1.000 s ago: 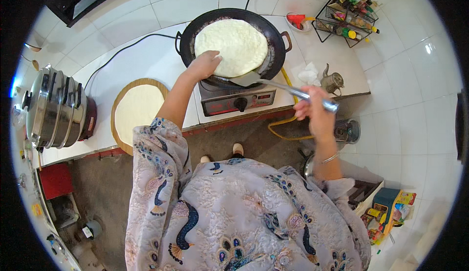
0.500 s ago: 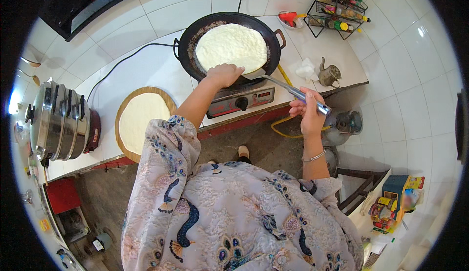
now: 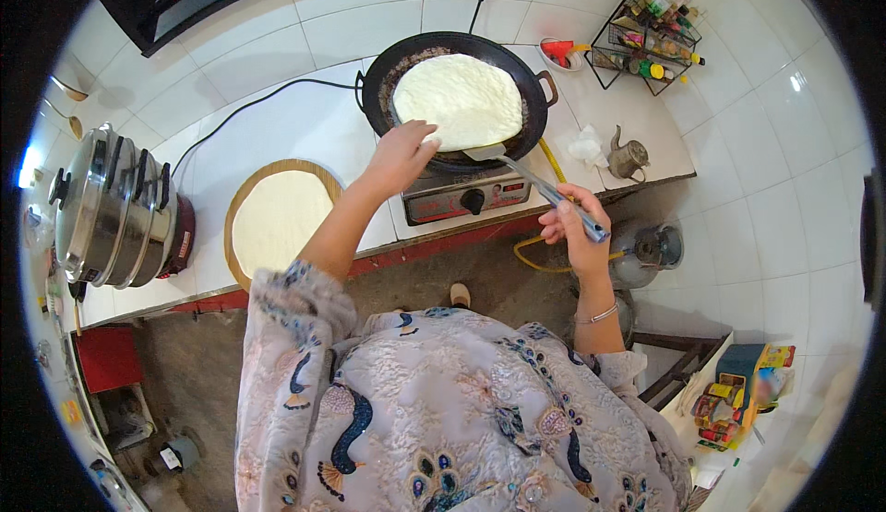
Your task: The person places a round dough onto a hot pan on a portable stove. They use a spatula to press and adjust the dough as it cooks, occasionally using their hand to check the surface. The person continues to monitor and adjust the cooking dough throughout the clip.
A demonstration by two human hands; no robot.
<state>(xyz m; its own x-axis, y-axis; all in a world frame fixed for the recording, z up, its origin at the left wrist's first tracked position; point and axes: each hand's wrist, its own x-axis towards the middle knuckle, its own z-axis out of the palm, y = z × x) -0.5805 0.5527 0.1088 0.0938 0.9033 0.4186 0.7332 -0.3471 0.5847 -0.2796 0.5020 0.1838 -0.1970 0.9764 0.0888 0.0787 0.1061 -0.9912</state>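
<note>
A pale round flatbread (image 3: 458,97) lies in a black two-handled wok (image 3: 532,111), covering most of its base. At its near left edge is my left hand (image 3: 399,159), fingers stretched out and thumb apart; whether the fingertips touch the dough I cannot tell. My right hand (image 3: 583,231) grips the handle of a metal spatula (image 3: 535,180) at the right front. The spatula's blade rests at the wok's near rim, by the flatbread's lower edge. Under the wok stands a steel gas stove (image 3: 468,200) with a black knob.
Left on the white counter (image 3: 277,125), a rolled dough round (image 3: 280,217) covers much of a wooden board (image 3: 233,258). Beyond it stands a steel steamer (image 3: 115,208). At right are a small metal pot (image 3: 628,157), a bottle rack (image 3: 643,41), a bowl (image 3: 565,54) and a gas cylinder (image 3: 637,258).
My left hand has drawn back leftward from the flatbread's near edge. My right hand still holds the spatula, its blade still by the near rim. The whole view has shifted slightly.
</note>
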